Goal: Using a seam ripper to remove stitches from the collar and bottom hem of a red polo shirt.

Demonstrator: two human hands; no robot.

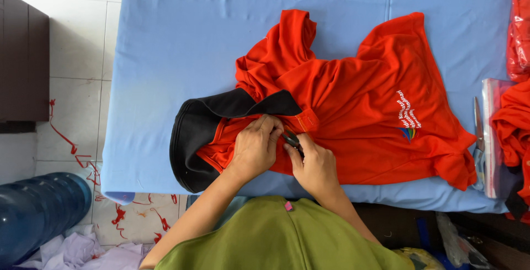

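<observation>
— While your left hand [255,147] presses down on the red shirt [353,110], where exactly does that shirt lie?

— It lies crumpled on the blue cloth-covered table [176,38], right in front of you, with its black collar [196,132] folded out to your left and a small printed emblem facing up near the right side.

— And how are your fingers set?

— Your left fingers [270,123] are curled and pinching the red fabric just below the collar, at the placket. Your right hand [314,165] is closed around a small dark tool [291,137], its tip touching the cloth just beside your left fingertips. What kind of tool it is, I cannot tell.

— What else is around you?

— Scissors [478,132] rest on a clear plastic bag [494,137] at the table's right edge, near more red garments [513,121]. On the floor to your left sits a blue water jug [38,209], with red thread scraps [72,143] scattered over the tiles.
</observation>
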